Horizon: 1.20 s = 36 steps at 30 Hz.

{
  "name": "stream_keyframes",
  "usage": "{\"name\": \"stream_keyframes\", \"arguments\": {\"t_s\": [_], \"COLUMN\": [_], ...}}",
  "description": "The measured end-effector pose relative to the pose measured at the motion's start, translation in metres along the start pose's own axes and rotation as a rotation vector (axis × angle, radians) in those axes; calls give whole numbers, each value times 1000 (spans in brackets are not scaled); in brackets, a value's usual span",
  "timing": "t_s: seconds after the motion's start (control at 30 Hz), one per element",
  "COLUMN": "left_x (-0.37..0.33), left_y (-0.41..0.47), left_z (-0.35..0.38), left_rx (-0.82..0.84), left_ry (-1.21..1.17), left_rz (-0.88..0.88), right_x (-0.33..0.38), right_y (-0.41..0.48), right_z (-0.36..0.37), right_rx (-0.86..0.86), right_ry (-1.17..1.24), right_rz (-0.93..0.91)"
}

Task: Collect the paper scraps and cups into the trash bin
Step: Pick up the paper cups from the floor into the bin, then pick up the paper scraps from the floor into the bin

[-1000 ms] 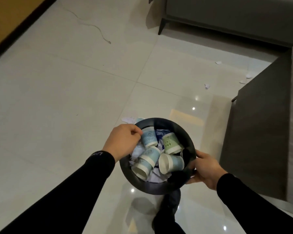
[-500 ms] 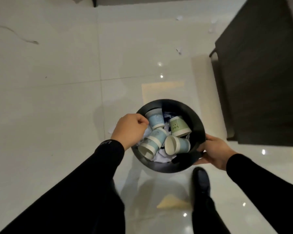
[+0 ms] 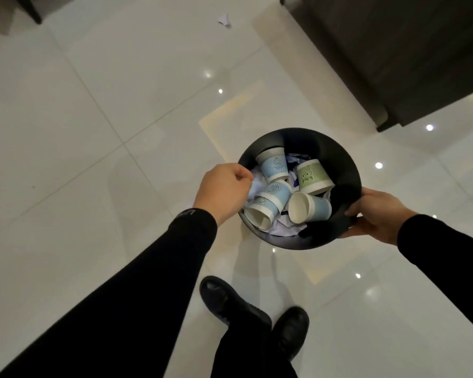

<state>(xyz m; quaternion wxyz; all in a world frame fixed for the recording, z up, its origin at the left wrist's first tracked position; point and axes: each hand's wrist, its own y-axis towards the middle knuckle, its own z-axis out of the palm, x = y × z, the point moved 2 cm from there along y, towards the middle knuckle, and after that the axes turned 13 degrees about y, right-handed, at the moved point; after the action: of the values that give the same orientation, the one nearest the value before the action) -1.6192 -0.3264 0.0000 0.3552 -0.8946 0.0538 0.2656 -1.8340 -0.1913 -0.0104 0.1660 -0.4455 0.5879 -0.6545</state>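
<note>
The left hand (image 3: 223,193) is curled into a loose fist at the left rim of the black trash bin (image 3: 347,162), its knuckles up and its fingertips tucked down toward crumpled white paper (image 3: 257,184) inside; whether it pinches that paper or the rim cannot be told. Its black sleeve (image 3: 137,282) runs down to the lower left corner.

Just right of that hand, the bin is held above the glossy white tiled floor (image 3: 93,132). Inside it, on the bed of paper scraps, lie four paper cups. A blue cup (image 3: 273,166) lies at the far side with its base toward the far rim. Nearer the left hand, two more blue cups (image 3: 268,204) are nested together on their side, mouth toward the person. A green cup (image 3: 313,177) lies further right, and below it another blue cup (image 3: 309,207) lies on its side with its white inside showing.

The right hand (image 3: 377,214) grips the right rim of the bin, thumb on top of the edge and fingers underneath.

Below the bin, between the two arms, two black shoes (image 3: 230,304) stand on the floor. Far beyond the left hand, one small paper scrap (image 3: 224,20) lies on the tiles. Beyond the right hand is dark furniture (image 3: 393,50).
</note>
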Motion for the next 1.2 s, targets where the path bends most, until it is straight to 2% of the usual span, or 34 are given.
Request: {"name": "stream_keyframes", "arguments": {"t_s": [0.2, 0.47, 0.53, 0.6, 0.67, 0.7, 0.77, 0.87, 0.93, 1.07, 1.2], "left_x": [4, 30, 29, 25, 22, 23, 31, 54, 76, 126, 178], "left_y": [17, 11, 6, 0, -7, -11, -15, -10, 4, 47, 94], "left_z": [33, 55, 56, 53, 44, 36, 19, -6, -16, -22, -4], "left_rx": [67, 117, 112, 108, 92, 77, 32, -33, -46, -54, 10], "left_ry": [129, 162, 164, 170, 173, 182, 203, 229, 265, 369, 392], "left_rz": [62, 59, 60, 68, 71, 67, 35, -45, -110, -181, -177], "right_x": [-44, -86, -87, -80, -60, -50, -35, -26, -28, -61, -105], "right_y": [21, 35, 31, 22, -1, -15, -36, -37, -19, 40, 94], "right_z": [-23, -33, -30, -25, -6, 10, 47, 111, 152, 211, 245], "right_rx": [-39, -120, -192, -371, -494, -463, -297, 23, 127, 63, -64], "right_ry": [80, 119, 104, 6, -135, -147, -123, -110, -130, -87, 116], "right_rz": [38, 45, 9, -133, -427, -571, -710, -652, -539, -315, -176]}}
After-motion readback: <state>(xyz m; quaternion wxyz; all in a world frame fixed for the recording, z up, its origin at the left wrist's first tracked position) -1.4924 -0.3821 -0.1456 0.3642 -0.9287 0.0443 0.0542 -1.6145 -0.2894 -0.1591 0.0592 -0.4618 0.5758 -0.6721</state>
